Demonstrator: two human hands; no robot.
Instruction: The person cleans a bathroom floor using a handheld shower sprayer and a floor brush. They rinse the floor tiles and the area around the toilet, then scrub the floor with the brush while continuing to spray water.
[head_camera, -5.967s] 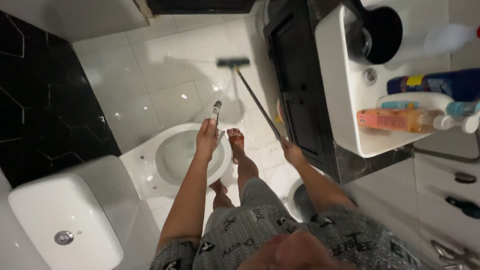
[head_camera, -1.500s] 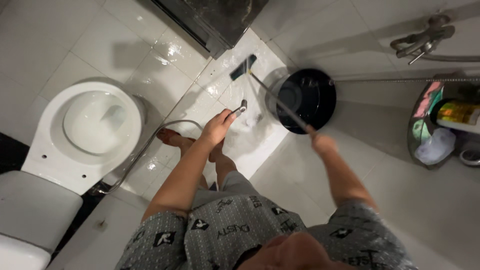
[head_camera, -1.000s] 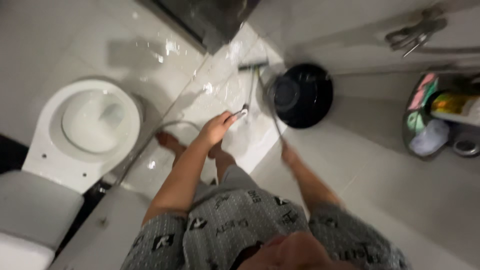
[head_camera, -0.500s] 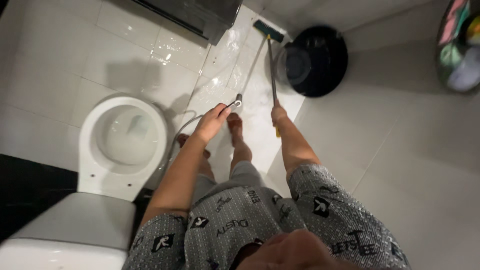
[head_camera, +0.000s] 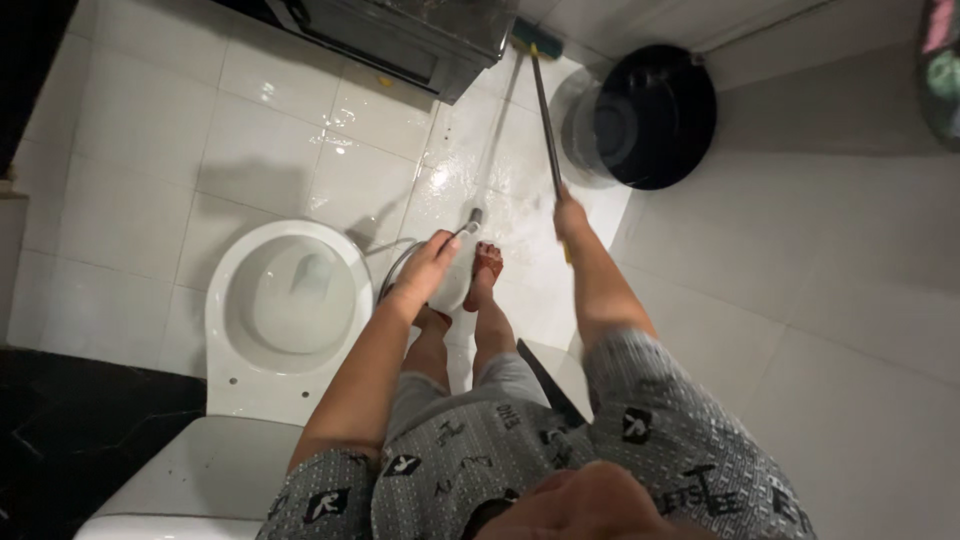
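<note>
Rinsing and scrubbing run together at this moment; left hand (head_camera: 428, 268) is wrapped closed around the handle of the hand sprayer (head_camera: 472, 217), nozzle pointing away from the person at the wet floor tiles (head_camera: 470, 160); right hand (head_camera: 571, 216) is clenched on the long brush handle (head_camera: 546, 100), whose brush head (head_camera: 528, 38) sits on the floor at the far end, just beside the corner of the dark cabinet (head_camera: 400, 35).

Landmark: white toilet bowl (head_camera: 290, 300). Sprayer hose (head_camera: 395, 275) loops just right of the bowl; sandalled foot (head_camera: 487, 262) stands further right of it; black bucket (head_camera: 645, 115) well right of it and farther from the person, near the brush head.

Judgement on doing it well: keep the jet low and aimed just ahead of the bristles so loosened dirt is carried off; use short strokes with steady downward pressure; stand firm, since the tiles look slick; keep hose slack off the feet.

Against the frame half a second earlier: brush head has slid farther off, closer to the cabinet corner; right hand has travelled along with it; view has shifted so the bowl lies nearer centre; both holds unchanged.
</note>
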